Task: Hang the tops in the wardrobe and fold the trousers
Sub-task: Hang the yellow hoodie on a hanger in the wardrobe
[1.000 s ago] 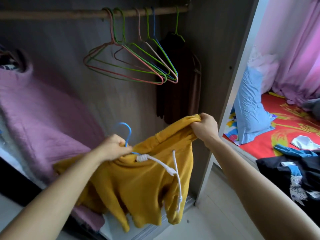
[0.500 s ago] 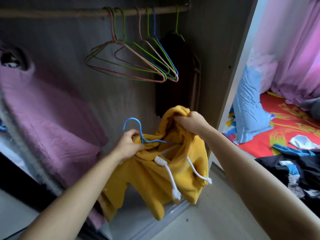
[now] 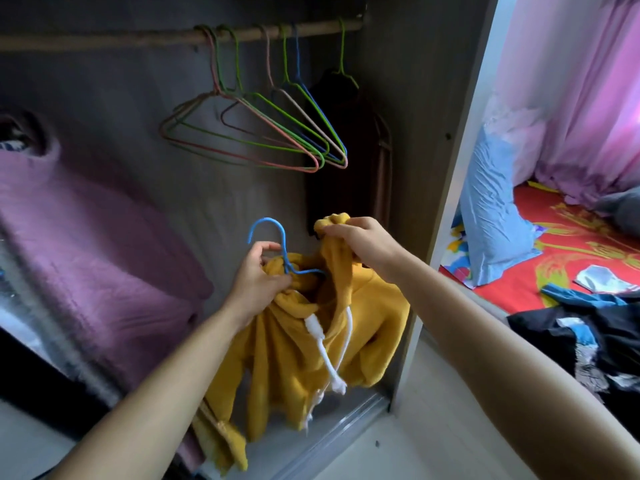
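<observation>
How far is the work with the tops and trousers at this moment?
Done: one dark garment hangs on the rail. In hand: the left hand grips a blue hanger at the yellow hoodie's neck, the right hand pinches its fabric. Left: hanging the hoodie, and the dark clothes heaped nearby.

Mustard-yellow hoodie (image 3: 294, 358): bunched, hanging limp before the open wardrobe (image 3: 446, 140), well below its rail (image 3: 104, 39). White drawstrings (image 3: 325, 355) dangle down its front. Blue wire hanger (image 3: 273, 233): hook upright, one arm inside the neck opening. Left hand (image 3: 256, 282) grips the hanger's neck and collar fabric. Right hand (image 3: 360, 240) pinches a gathered fold, raised beside the hook.
</observation>
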Motion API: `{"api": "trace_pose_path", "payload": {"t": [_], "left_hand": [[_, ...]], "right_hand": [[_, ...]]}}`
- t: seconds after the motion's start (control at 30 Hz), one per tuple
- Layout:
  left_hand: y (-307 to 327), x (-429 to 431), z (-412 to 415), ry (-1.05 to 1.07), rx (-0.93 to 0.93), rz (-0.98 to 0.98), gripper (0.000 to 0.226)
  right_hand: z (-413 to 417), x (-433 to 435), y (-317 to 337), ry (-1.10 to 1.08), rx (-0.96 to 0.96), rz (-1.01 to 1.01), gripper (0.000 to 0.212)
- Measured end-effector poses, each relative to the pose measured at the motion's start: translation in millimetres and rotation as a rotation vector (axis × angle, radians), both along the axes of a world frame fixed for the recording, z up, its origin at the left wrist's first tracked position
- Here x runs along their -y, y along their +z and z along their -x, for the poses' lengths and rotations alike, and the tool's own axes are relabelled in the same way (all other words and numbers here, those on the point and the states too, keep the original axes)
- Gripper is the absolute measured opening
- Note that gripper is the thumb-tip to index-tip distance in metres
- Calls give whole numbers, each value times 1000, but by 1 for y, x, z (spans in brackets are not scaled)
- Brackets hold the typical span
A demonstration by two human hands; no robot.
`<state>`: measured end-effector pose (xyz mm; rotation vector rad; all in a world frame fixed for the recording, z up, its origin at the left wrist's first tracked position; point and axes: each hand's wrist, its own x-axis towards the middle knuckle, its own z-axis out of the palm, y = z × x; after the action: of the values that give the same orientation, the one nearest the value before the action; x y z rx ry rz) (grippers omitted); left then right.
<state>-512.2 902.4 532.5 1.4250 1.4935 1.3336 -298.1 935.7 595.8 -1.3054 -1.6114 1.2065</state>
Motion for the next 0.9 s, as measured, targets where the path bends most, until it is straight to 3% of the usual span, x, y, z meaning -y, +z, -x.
{"api": "trace_pose_path", "payload": {"t": [0.13, 0.17, 0.27, 0.33, 0.43, 0.5, 0.6, 0.77, 0.83, 0.9], "left_hand": [[4, 1, 14, -18, 120, 24, 58], [6, 3, 13, -44, 156, 31, 59], [9, 12, 5, -75, 206, 20, 60], [8, 19, 5, -89, 242, 25, 57], [4, 24, 13, -119, 342, 62, 53], [4, 23, 17, -65, 421, 67, 45], [5, 16, 18, 56, 461, 39, 36], [3, 9, 18, 121, 442, 42, 39], [5, 7, 19, 171, 389, 22, 34], [10, 4, 30, 355, 351, -78, 22]], "right_hand": [[6, 4, -2, 128, -245, 89, 38], [9, 2, -5, 104, -148, 17, 40], [9, -8, -18, -19, 659, -333, 41], [0, -12, -29, -154, 842, -388, 44], [-7, -7, -38, -212, 768, -557, 35], [-4, -1, -38, 30, 637, -658, 26], [7, 14, -35, 375, 519, -471, 30], [20, 24, -41, 457, 543, -652, 39], [16, 21, -45, 413, 656, -736, 37], [0, 14, -53, 347, 873, -710, 35]]}}
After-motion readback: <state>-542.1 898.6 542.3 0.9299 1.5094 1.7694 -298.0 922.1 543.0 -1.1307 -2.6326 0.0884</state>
